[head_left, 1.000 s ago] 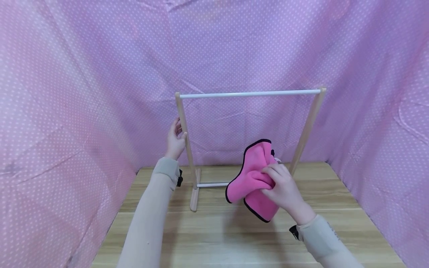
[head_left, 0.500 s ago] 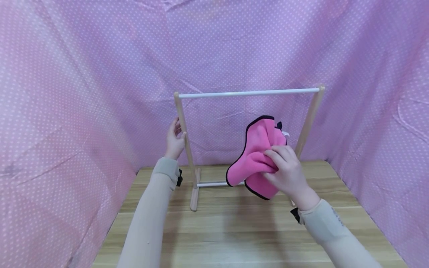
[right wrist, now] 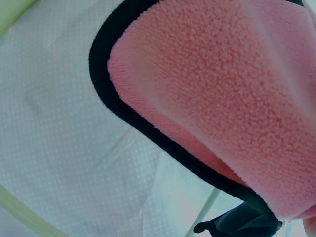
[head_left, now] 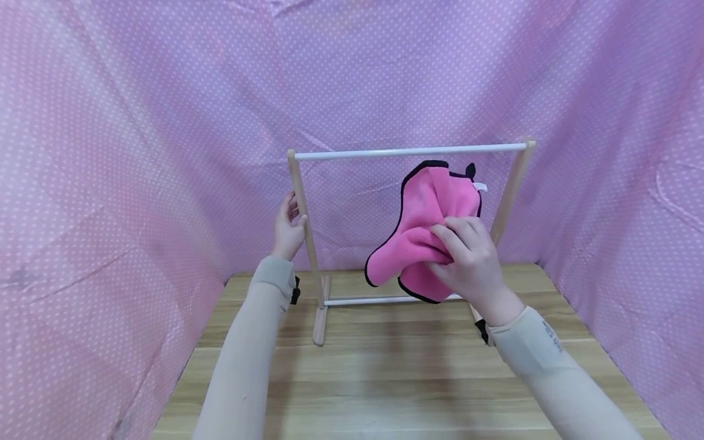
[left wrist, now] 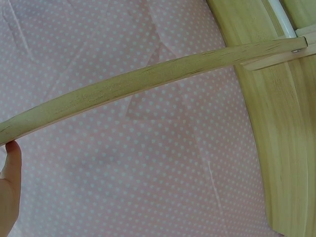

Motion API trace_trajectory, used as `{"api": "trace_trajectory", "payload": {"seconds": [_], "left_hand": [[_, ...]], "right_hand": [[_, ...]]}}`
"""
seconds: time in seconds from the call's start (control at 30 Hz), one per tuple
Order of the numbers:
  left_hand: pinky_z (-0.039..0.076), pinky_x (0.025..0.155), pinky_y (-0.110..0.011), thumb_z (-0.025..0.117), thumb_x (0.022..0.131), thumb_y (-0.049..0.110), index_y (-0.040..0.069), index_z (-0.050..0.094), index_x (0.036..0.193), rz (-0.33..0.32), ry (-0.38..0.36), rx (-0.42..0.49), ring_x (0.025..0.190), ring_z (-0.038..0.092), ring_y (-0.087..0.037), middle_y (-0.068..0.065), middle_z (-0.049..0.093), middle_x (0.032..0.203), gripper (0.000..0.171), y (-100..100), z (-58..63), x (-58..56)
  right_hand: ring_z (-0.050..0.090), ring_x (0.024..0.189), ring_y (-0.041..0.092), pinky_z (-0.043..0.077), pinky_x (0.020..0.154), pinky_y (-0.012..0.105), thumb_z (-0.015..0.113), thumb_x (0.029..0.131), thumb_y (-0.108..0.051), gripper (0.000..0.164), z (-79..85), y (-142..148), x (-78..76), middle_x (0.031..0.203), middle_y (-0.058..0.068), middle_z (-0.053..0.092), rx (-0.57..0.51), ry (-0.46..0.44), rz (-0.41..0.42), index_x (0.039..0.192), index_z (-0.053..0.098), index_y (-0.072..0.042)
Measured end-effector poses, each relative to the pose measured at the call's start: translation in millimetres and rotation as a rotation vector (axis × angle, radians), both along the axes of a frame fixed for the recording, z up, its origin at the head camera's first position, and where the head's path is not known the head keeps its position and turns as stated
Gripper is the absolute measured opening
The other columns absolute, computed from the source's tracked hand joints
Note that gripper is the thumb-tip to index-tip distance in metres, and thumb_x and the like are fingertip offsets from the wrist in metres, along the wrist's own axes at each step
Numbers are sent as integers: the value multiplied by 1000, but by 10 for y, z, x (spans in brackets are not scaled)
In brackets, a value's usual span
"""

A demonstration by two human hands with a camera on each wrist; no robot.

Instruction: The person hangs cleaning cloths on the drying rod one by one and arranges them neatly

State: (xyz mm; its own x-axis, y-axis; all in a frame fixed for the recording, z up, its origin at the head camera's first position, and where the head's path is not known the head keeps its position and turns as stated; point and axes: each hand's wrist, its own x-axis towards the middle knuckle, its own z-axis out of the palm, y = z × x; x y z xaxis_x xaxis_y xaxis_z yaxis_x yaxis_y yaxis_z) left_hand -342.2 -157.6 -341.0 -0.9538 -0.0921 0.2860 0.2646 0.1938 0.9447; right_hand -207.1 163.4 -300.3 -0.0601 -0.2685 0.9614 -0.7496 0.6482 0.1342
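Observation:
My right hand [head_left: 474,264] pinches a pink fleece cloth [head_left: 423,205] with black edging, bunched up in the air at the rack's right half. A black tab [head_left: 470,170] and a white tag [head_left: 480,186] stick out at its top right corner. The right wrist view shows its fuzzy side close up. A small wooden rack has a white top bar [head_left: 407,152], just above the cloth in the head view. My left hand [head_left: 288,231] holds the rack's left post [head_left: 309,247], thumb against it, fingers partly hidden. The left wrist view shows the thumb [left wrist: 13,160] at the post's edge.
The rack's right post [head_left: 511,189] is partly covered by my right hand. A lower white bar [head_left: 363,300] joins the posts near the wooden table [head_left: 363,379]. Pink dotted fabric [head_left: 352,79] hangs behind and along both sides.
My right hand has raised the pink fleece cloth from near the lower bar to just below the top bar. The left hand has stayed at the left post.

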Motion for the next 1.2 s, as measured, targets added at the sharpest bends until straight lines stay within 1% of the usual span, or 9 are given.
{"api": "trace_trajectory", "payload": {"seconds": [0.13, 0.23, 0.47, 0.57, 0.7, 0.73, 0.9, 1.03, 1.2], "left_hand": [[42, 108, -36, 46, 94, -6, 23, 24, 150, -5, -1, 5, 132, 39, -23, -8, 40, 145, 67, -3, 9, -6], [42, 108, -36, 46, 94, -7, 22, 24, 150, -10, -7, 15, 133, 39, -23, -8, 39, 145, 67, -6, 27, 1], [41, 109, -38, 44, 94, -9, 16, 22, 151, -17, -17, 27, 134, 37, -27, -12, 37, 147, 67, 31, 150, 150], [42, 108, -37, 45, 93, -9, 18, 22, 151, -11, -10, 19, 133, 38, -27, -12, 38, 146, 68, 8, 88, 93], [44, 106, -37, 46, 93, -9, 20, 24, 150, 5, 9, 6, 132, 39, -26, -11, 39, 144, 67, -23, -16, -16], [44, 106, -37, 46, 93, -9, 20, 24, 150, 9, 9, 6, 132, 39, -25, -10, 40, 144, 67, -24, -20, -24], [44, 106, -36, 47, 93, -7, 21, 25, 150, 12, -2, 1, 132, 39, -24, -8, 40, 144, 67, -22, -15, -16], [42, 108, -37, 46, 95, -5, 25, 24, 150, 5, -15, -2, 134, 38, -23, -6, 38, 145, 67, -20, -8, 2], [42, 108, -38, 46, 95, -4, 24, 24, 150, 5, -11, -9, 134, 37, -24, -7, 38, 146, 66, -20, -8, 6]], "right_hand": [[50, 76, 38, 44, 68, 47, 64, 67, -5, 24, 60, -9, -33, 85, 19, 60, -21, 45, -14, 90, 64, 3], [51, 77, 38, 44, 69, 47, 65, 67, -4, 25, 121, -25, -59, 85, 19, 60, -37, 62, -15, 90, 64, 3], [51, 78, 37, 46, 69, 48, 67, 69, -6, 23, 310, -101, -141, 86, 18, 60, -33, 104, -24, 90, 63, 2], [51, 79, 37, 46, 69, 48, 67, 69, -6, 23, 391, -131, -203, 87, 18, 60, -16, 114, -31, 91, 63, 1], [51, 80, 36, 46, 70, 49, 68, 70, -6, 24, 482, -151, -330, 88, 18, 60, 13, 117, -42, 92, 63, 1], [51, 80, 36, 46, 70, 49, 68, 71, -6, 24, 500, -155, -367, 88, 18, 60, 24, 114, -47, 93, 63, 1], [51, 81, 36, 44, 66, 50, 68, 72, -7, 23, 578, -171, -540, 89, 17, 59, 58, 117, -73, 93, 62, 1], [52, 81, 35, 44, 66, 49, 67, 72, -6, 22, 627, -186, -633, 89, 17, 59, 42, 132, -81, 92, 60, 1], [52, 80, 36, 45, 67, 48, 67, 73, -7, 22, 688, -193, -750, 90, 18, 59, 9, 152, -85, 92, 60, 1]]}}
